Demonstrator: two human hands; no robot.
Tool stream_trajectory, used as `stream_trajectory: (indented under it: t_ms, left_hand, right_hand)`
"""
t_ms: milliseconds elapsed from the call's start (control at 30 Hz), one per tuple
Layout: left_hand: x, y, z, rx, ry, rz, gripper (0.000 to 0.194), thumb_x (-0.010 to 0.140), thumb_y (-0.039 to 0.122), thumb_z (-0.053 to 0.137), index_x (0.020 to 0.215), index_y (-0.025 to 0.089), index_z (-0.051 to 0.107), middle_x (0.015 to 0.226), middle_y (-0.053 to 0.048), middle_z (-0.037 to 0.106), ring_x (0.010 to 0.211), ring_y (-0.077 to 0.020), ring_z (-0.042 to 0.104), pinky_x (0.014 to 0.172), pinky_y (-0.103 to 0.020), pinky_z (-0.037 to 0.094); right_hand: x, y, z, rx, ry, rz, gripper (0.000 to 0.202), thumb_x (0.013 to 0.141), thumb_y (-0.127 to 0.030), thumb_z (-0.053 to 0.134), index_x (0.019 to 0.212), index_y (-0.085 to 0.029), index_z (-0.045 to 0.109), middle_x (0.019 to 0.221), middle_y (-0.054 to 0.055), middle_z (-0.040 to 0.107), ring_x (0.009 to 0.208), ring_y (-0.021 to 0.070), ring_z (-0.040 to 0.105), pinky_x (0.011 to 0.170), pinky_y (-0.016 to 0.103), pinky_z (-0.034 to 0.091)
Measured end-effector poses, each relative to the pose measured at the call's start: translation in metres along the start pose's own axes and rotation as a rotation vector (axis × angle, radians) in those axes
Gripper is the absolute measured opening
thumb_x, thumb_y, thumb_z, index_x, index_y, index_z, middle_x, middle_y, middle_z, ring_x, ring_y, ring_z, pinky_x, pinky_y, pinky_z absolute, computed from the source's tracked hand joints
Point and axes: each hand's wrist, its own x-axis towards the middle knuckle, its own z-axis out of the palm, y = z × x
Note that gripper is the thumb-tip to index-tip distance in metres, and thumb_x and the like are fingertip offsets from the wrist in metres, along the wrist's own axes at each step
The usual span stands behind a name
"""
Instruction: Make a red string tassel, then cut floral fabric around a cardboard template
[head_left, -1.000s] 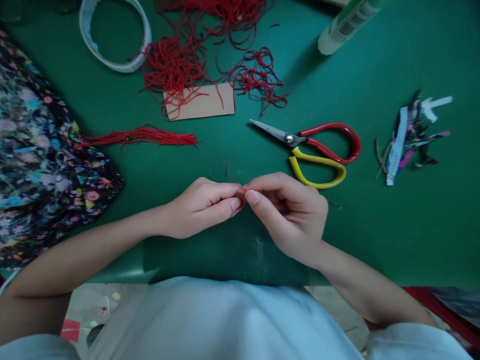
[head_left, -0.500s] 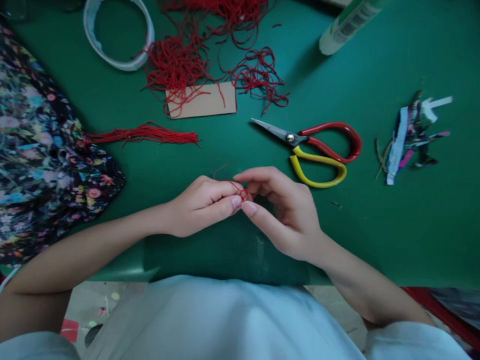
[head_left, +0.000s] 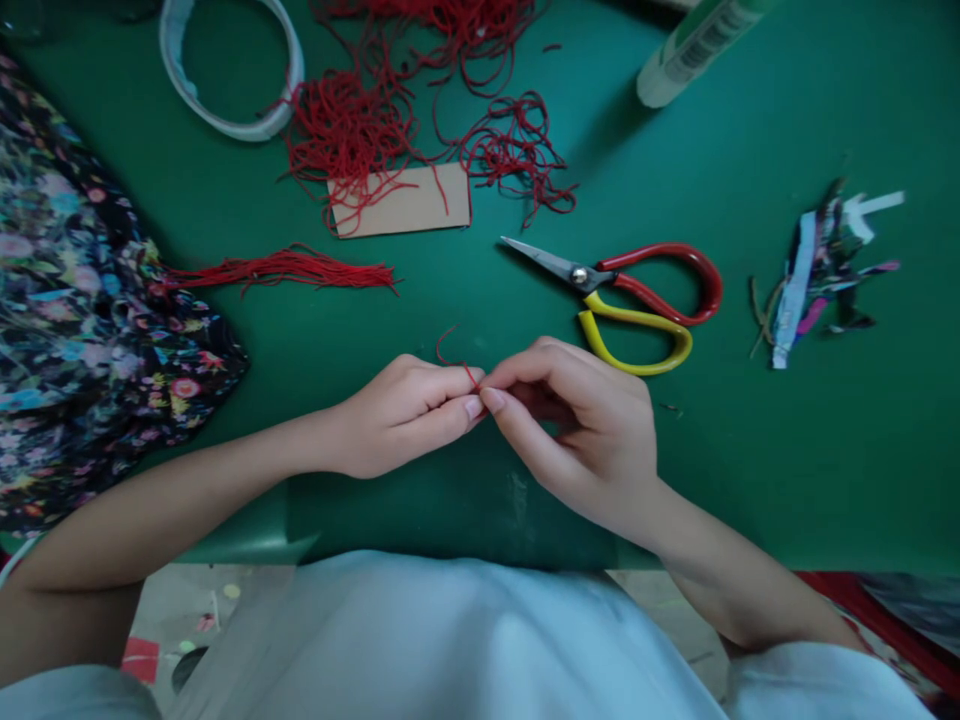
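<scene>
A thin red cord (head_left: 457, 362) runs up from between my two hands, its loose end curling above the left fingers. My left hand (head_left: 409, 415) pinches it between thumb and forefinger. Fingertip to fingertip with it, my right hand (head_left: 581, 420) has thumb and forefinger closed on the same cord. Most of the cord at the pinch is hidden by the fingers. Just beyond the right hand lie scissors (head_left: 580, 277) with one red and one yellow handle, blades pointing left.
Tangled red cords (head_left: 352, 130) partly cover a cardboard piece (head_left: 405, 205). A straight cord bundle (head_left: 300, 268) reaches from under floral cloth (head_left: 90, 330). A tape roll (head_left: 296, 75), a glue stick (head_left: 671, 75) and fabric scraps (head_left: 799, 290) also lie on the green table (head_left: 825, 470).
My right thumb and forefinger have closed together at the left fingertips. The small cord loop seen there earlier no longer shows, and the loose end has shifted slightly right.
</scene>
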Motion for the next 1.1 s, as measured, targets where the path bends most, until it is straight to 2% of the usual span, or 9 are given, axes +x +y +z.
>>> stream_trajectory:
  t_ms: [200, 367, 500, 633, 700, 767, 867, 1000, 1100]
  left_hand:
    - [0.0, -0.002, 0.001, 0.046, 0.014, 0.018, 0.031, 0.095, 0.026, 0.041, 0.066, 0.018, 0.042, 0.057, 0.006, 0.042, 0.05, -0.0056, 0.037, 0.05, -0.019, 0.031]
    - [-0.001, -0.004, 0.001, 0.076, 0.024, 0.066, 0.028, 0.094, 0.022, 0.041, 0.066, 0.018, 0.042, 0.058, 0.006, 0.043, 0.051, -0.0052, 0.037, 0.049, -0.018, 0.03]
    - [-0.001, -0.004, 0.001, 0.079, 0.022, 0.068, 0.028, 0.094, 0.022, 0.042, 0.066, 0.018, 0.042, 0.058, 0.006, 0.041, 0.051, -0.0051, 0.037, 0.05, -0.018, 0.031]
    - [-0.002, -0.004, 0.0, 0.033, 0.016, 0.047, 0.029, 0.096, 0.024, 0.042, 0.067, 0.018, 0.041, 0.057, 0.007, 0.037, 0.05, -0.005, 0.034, 0.05, -0.018, 0.03]
    - [-0.002, -0.004, 0.0, 0.018, 0.003, 0.029, 0.03, 0.098, 0.025, 0.041, 0.069, 0.018, 0.043, 0.058, 0.007, 0.038, 0.051, -0.0049, 0.035, 0.052, -0.018, 0.031]
    - [-0.002, -0.004, 0.0, 0.017, -0.012, 0.017, 0.029, 0.099, 0.026, 0.04, 0.071, 0.018, 0.045, 0.059, 0.007, 0.041, 0.052, -0.0048, 0.037, 0.053, -0.018, 0.032]
    - [-0.002, -0.003, 0.0, 0.031, -0.01, -0.007, 0.029, 0.099, 0.027, 0.04, 0.072, 0.017, 0.046, 0.059, 0.007, 0.039, 0.051, -0.0051, 0.036, 0.052, -0.018, 0.031]
    - [-0.001, 0.0, 0.0, 0.054, -0.014, -0.035, 0.027, 0.097, 0.025, 0.041, 0.072, 0.017, 0.048, 0.058, 0.007, 0.037, 0.051, -0.0051, 0.034, 0.051, -0.019, 0.03]
    - [0.0, 0.002, 0.0, 0.083, -0.024, -0.039, 0.028, 0.096, 0.025, 0.04, 0.07, 0.017, 0.046, 0.059, 0.007, 0.038, 0.052, -0.0053, 0.035, 0.052, -0.019, 0.03]
  right_hand:
    - [-0.003, 0.002, 0.007, 0.167, -0.03, 0.132, 0.006, 0.091, -0.017, 0.058, 0.087, -0.021, 0.059, 0.049, -0.011, 0.032, 0.04, 0.0041, 0.025, 0.04, 0.021, 0.024]
    - [-0.003, 0.003, 0.01, 0.273, -0.043, 0.216, 0.006, 0.09, -0.023, 0.063, 0.085, -0.021, 0.065, 0.047, -0.011, 0.027, 0.042, 0.0048, 0.019, 0.04, 0.023, 0.019]
    - [-0.003, 0.006, 0.01, 0.311, -0.051, 0.25, 0.01, 0.089, -0.029, 0.066, 0.085, -0.02, 0.07, 0.05, -0.008, 0.039, 0.043, 0.0047, 0.024, 0.04, 0.022, 0.021]
    - [0.001, 0.008, 0.0, 0.314, -0.136, 0.201, 0.016, 0.094, -0.031, 0.061, 0.091, -0.02, 0.071, 0.062, -0.002, 0.058, 0.055, 0.008, 0.051, 0.047, 0.02, 0.037]
    - [0.004, 0.007, -0.007, 0.346, -0.198, 0.186, 0.022, 0.098, -0.031, 0.053, 0.093, -0.019, 0.07, 0.068, -0.001, 0.062, 0.063, 0.009, 0.058, 0.055, 0.019, 0.044]
    - [0.006, 0.004, -0.013, 0.376, -0.246, 0.189, 0.024, 0.1, -0.028, 0.048, 0.093, -0.019, 0.069, 0.073, 0.0, 0.064, 0.066, 0.0086, 0.06, 0.06, 0.019, 0.047]
    - [0.007, 0.001, -0.015, 0.348, -0.278, 0.206, 0.015, 0.097, -0.022, 0.052, 0.097, -0.018, 0.066, 0.078, -0.001, 0.064, 0.066, 0.0076, 0.058, 0.059, 0.018, 0.046]
    - [0.004, 0.0, -0.011, 0.258, -0.246, 0.209, 0.006, 0.092, -0.021, 0.06, 0.094, -0.017, 0.063, 0.076, -0.001, 0.061, 0.061, 0.0063, 0.051, 0.053, 0.018, 0.041]
    - [0.003, 0.002, -0.008, 0.273, -0.224, 0.209, 0.004, 0.091, -0.018, 0.061, 0.088, -0.017, 0.062, 0.073, -0.002, 0.059, 0.059, 0.0056, 0.049, 0.05, 0.017, 0.039]
